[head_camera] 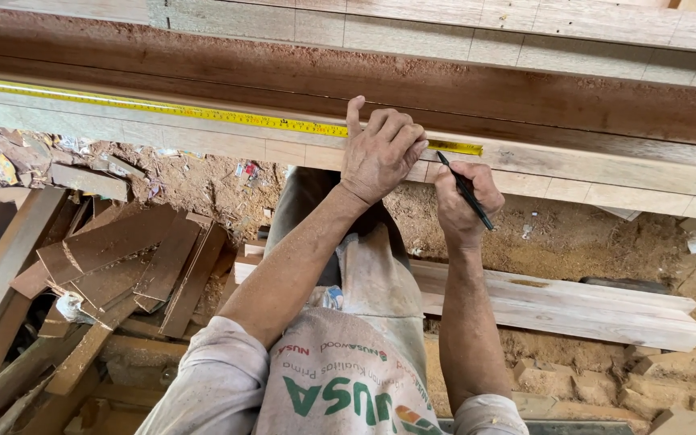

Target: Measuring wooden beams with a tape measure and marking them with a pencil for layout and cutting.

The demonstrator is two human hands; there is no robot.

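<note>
1. Yellow steel tape measure (203, 112) runs from the upper left of the frame toward the centre, lying flat along the pale plank (573, 173) that crosses the picture.
2. Near its right end the left hand (380, 153) presses it down, fingers curled over the blade and the thumb pointing up; it pins the tape and grips nothing else.
3. Just right of that, the right hand (462, 201) is closed in a writing grip on a dark pencil (465, 192), whose tip meets the plank beside the tape's end.
4. By the look of it the tape is thin, springy and slick, likely to slide or curl unless held flat, so pressing close to the mark seems the sound hold.
5. The pencil looks light and stiff, best pinched low near the tip.
6. The plank appears long, rigid and heavy, resting steady without a hand.
7. Lower left of the frame holds a heap of dark wood offcuts (114, 266); lower right, stacked pale boards (573, 302) on sawdust.
</note>
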